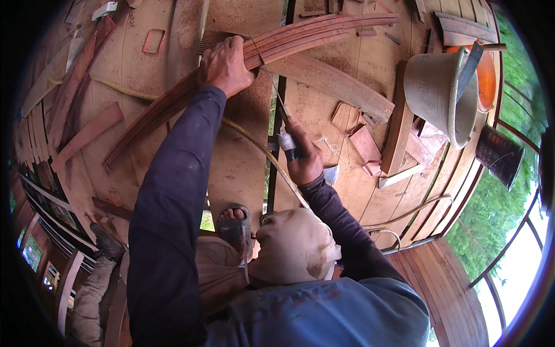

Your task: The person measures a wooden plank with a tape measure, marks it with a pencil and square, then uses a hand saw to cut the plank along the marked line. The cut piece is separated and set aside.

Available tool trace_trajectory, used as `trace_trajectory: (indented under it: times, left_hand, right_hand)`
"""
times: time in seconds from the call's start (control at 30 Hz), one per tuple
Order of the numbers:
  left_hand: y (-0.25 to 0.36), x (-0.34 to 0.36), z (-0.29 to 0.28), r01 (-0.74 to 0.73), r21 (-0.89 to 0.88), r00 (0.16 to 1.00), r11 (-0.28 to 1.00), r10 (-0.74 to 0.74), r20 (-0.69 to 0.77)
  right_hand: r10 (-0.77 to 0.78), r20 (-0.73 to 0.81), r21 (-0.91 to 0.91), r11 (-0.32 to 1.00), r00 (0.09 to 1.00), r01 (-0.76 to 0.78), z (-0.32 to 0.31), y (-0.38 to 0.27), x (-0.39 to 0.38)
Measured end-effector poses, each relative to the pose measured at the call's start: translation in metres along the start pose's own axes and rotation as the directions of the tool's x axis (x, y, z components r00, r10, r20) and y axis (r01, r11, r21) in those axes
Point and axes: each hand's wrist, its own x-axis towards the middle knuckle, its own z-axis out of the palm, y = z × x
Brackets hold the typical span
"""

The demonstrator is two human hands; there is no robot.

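Note:
My left hand (225, 65) is wrapped over a bundle of long curved reddish wooden strips (306, 36), pressing it down on a short plank. The strips run from the lower left to the upper right. In my right hand (306, 153) is a handsaw (287, 142) with a white-wrapped, dark handle. Its thin blade, seen nearly edge-on, crosses the strips just right of my left hand. Behind the strips, near my left fingertips, sits a ridged piece of wood (211, 40), partly covered.
Sawdust and wood offcuts (364, 143) lie on the plank floor. A grey bucket (430, 87) with a blade leaning in it stands right, before an orange bucket (488, 81). A yellowish hose (254, 139) passes under the strips. A sandalled foot (234, 222) is near; a trousered leg (89, 301) lies left.

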Motion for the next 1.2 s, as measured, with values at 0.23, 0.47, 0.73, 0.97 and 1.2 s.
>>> trace_trajectory:
  times: [0.23, 0.47, 0.73, 0.97, 1.2]
  left_hand:
    - [-0.004, -0.001, -0.010, 0.023, -0.049, 0.999, 0.999, -0.021, 0.031]
    - [-0.020, 0.021, -0.004, 0.041, -0.076, 0.999, 0.996, -0.042, -0.010]
    - [-0.029, 0.027, 0.003, 0.013, -0.037, 0.996, 0.999, -0.016, -0.092]
    - [-0.020, 0.021, -0.005, 0.045, -0.065, 0.995, 0.997, -0.050, -0.082]
    - [-0.037, 0.029, 0.015, -0.023, -0.052, 0.989, 0.998, 0.015, -0.148]
  right_hand:
    - [0.067, 0.081, 0.026, 0.997, 0.994, -0.070, -0.011, -0.011, 0.006]
    - [-0.040, -0.050, -0.029, 0.999, 0.998, 0.038, 0.007, -0.001, 0.022]
    - [0.042, 0.070, 0.030, 0.999, 0.997, -0.044, 0.000, 0.003, 0.035]
    - [0.161, 0.165, -0.015, 0.987, 0.973, -0.161, -0.087, -0.040, -0.050]
    - [0.132, 0.219, -0.045, 0.991, 0.967, -0.125, -0.012, -0.029, 0.072]
